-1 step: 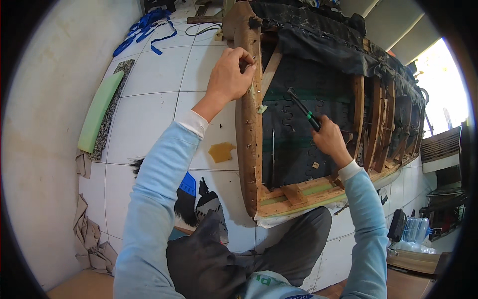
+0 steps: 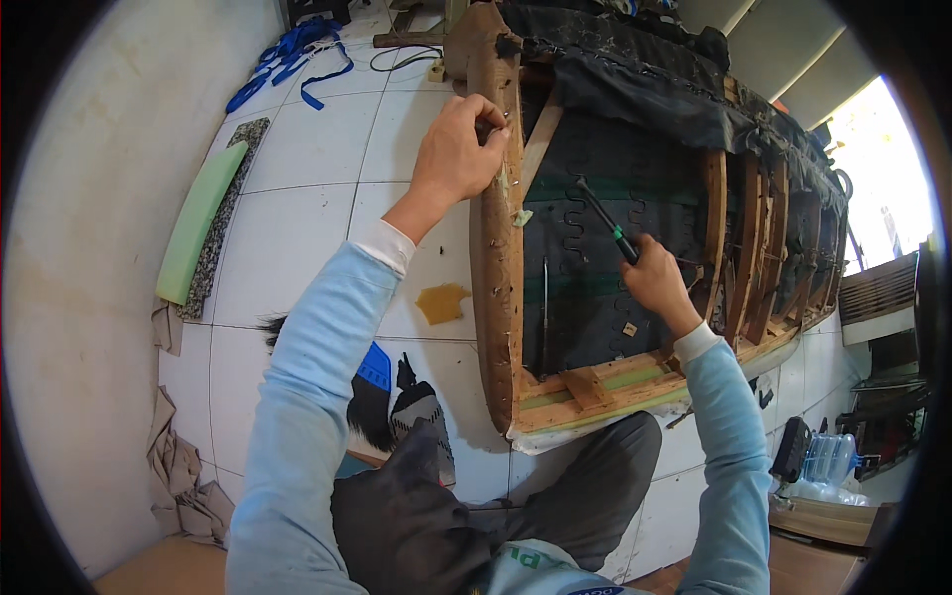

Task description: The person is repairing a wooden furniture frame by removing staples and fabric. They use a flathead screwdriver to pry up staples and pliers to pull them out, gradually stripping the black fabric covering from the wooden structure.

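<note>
An upturned upholstered frame (image 2: pixel 495 327) has exposed wood rails, dark webbing, zigzag springs and staples or tacks along its tan-covered left rail. My left hand (image 2: pixel 461 149) is at that rail's upper part, fingers curled and pinched; whatever they hold, if anything, is hidden. My right hand (image 2: pixel 654 273) grips the black handle of a hand tool (image 2: pixel 605 213) with a green band and a metal head, which is over the dark webbing inside the frame. A small pale green scrap (image 2: pixel 521 217) hangs on the left rail below my left hand.
Left on the tiled floor (image 2: pixel 288 248) lie blue straps (image 2: pixel 283 59), green foam (image 2: pixel 203 218), crumpled brown material (image 2: pixel 178 466) and a yellow scrap (image 2: pixel 442 302). A blue-and-black brush (image 2: pixel 372 372) is by my legs. Right are a plastic bottle (image 2: pixel 828 456) and slatted wooden pieces (image 2: pixel 878 293).
</note>
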